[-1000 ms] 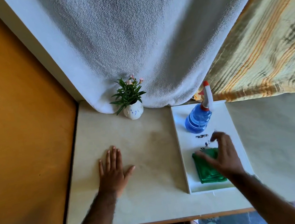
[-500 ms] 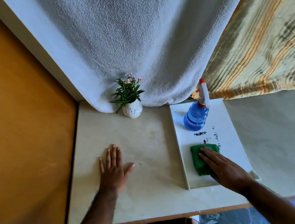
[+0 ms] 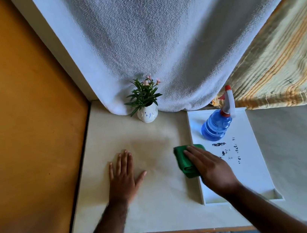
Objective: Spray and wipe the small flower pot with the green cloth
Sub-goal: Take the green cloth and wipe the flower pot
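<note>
A small white flower pot (image 3: 147,114) with a green plant and pink buds stands at the back of the cream table, against a hanging white towel. The folded green cloth (image 3: 183,159) lies across the left edge of the white tray (image 3: 254,163), partly on the table. My right hand (image 3: 212,169) lies flat on the cloth with fingers stretched out, covering its right part. My left hand (image 3: 124,176) rests flat on the table, fingers spread, holding nothing. A blue spray bottle (image 3: 217,126) with a white and red trigger head stands at the back of the tray.
An orange wall (image 3: 20,115) borders the table on the left. The white towel (image 3: 157,36) and a striped yellowish fabric (image 3: 283,62) hang behind. Dark smudges (image 3: 228,151) mark the tray's middle. The table's front edge (image 3: 184,231) runs just below my forearms.
My right hand has slid the green cloth leftward from the middle of the tray to its left edge, partly onto the table. My left hand has stayed flat in place.
</note>
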### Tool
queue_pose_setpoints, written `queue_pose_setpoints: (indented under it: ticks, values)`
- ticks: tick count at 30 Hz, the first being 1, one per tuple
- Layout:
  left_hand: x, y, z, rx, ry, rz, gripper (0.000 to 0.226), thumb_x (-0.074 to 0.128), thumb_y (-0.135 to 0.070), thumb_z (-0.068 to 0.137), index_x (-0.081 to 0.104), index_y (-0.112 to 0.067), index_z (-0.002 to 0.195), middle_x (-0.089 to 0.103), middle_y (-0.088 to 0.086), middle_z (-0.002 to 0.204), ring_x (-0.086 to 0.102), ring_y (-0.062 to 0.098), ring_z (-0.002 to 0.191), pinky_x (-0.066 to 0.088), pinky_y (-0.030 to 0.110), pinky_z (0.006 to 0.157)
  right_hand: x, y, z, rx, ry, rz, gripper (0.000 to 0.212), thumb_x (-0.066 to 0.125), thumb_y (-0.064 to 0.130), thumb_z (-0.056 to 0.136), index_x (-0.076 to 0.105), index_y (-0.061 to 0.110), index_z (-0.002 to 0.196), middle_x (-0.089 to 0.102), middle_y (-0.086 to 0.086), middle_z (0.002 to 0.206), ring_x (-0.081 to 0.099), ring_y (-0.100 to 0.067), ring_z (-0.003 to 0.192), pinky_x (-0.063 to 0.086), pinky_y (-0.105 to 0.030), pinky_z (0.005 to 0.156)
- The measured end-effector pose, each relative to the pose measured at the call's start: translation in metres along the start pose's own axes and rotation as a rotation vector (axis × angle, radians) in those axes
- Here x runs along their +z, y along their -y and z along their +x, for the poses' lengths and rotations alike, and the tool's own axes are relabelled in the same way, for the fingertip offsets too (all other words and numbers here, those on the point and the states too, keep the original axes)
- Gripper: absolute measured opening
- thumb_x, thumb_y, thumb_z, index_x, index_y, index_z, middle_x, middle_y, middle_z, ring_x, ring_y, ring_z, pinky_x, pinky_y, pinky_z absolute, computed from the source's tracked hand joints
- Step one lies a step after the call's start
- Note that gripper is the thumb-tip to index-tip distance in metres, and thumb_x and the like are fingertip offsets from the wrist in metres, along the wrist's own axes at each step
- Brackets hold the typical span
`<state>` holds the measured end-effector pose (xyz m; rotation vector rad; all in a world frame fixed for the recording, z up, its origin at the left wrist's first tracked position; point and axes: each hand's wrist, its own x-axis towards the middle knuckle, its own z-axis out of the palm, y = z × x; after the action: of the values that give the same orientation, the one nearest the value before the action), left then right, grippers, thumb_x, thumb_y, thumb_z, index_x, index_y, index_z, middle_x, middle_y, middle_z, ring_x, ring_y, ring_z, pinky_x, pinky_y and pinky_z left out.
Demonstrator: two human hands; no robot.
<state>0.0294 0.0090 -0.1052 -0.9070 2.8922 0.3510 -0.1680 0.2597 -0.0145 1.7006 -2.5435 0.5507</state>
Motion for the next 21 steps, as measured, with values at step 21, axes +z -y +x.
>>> queue_pose_setpoints:
  ticks: [21]
  values:
    - [0.015, 0.004, 0.001, -0.008, -0.072, 0.033, 0.091, 0.034, -0.072, 0.097, 0.014, -0.012, 0.163, 0.016, 0.011, 0.173, 0.013, 0.028, 0.159, 0.023, 0.06, 0.125, 0.051, 0.02, 0.192, -0.428, 0.031, -0.149, 0.046, 0.041, 0.013, 0.097, 0.064, -0.003, 0.134, 0.06, -0.025, 0.14, 0.058, -0.038, 0.131, 0.047, -0.051, 0.108]
